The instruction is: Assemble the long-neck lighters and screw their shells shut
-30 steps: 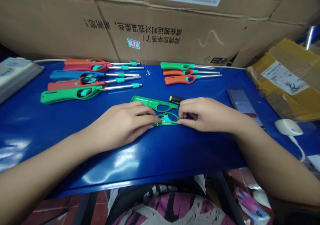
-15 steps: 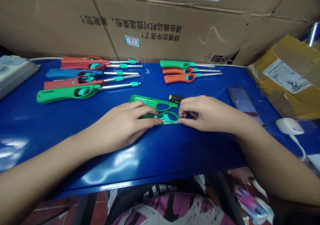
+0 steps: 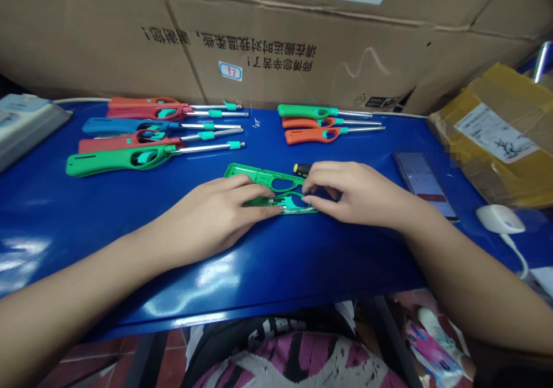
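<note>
Two green lighter shell halves lie on the blue table (image 3: pixel 129 250) between my hands. The far half (image 3: pixel 259 176) lies free. The near half (image 3: pixel 290 205), with a teal trigger piece in it, is pressed down by my left hand (image 3: pixel 216 212), fingers curled over its left part. My right hand (image 3: pixel 349 195) pinches at the near half's right end, fingers closed on a small part I cannot make out. A black and yellow screwdriver handle (image 3: pixel 301 168) peeks out behind my right hand.
Several assembled long-nosed lighters (image 3: pixel 142 132) lie at the back left, three more lighters (image 3: pixel 322 123) at the back centre. Big cardboard boxes (image 3: pixel 259 37) wall the back. A phone (image 3: pixel 421 181), a white mouse (image 3: pixel 499 220) and a yellow taped parcel (image 3: pixel 501 134) sit right.
My right hand has slid a little left, over the near shell's end and the screwdriver handle. My left hand stays pressed on the shell.
</note>
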